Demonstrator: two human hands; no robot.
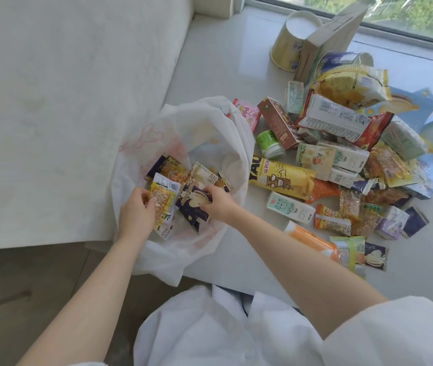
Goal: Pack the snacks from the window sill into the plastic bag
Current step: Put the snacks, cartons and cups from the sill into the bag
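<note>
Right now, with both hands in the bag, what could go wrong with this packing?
The plastic bag sits at the sill's edge, part of it drooping past; added weight might tip it off. The left hand and right hand each grip packets, so neither holds the bag's rim. The snack pile is loosely stacked; pulling one pack could topple others.

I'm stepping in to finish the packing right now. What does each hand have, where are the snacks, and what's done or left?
Left hand: holds a yellow packet inside the bag.
Right hand: holds a dark purple packet, also in the bag's mouth.
Done: a few packets already lie in the bag.
Left: most snacks still sit piled on the sill to the right, including the milk carton, the brown box and the yellow paper cup near the window.
</note>
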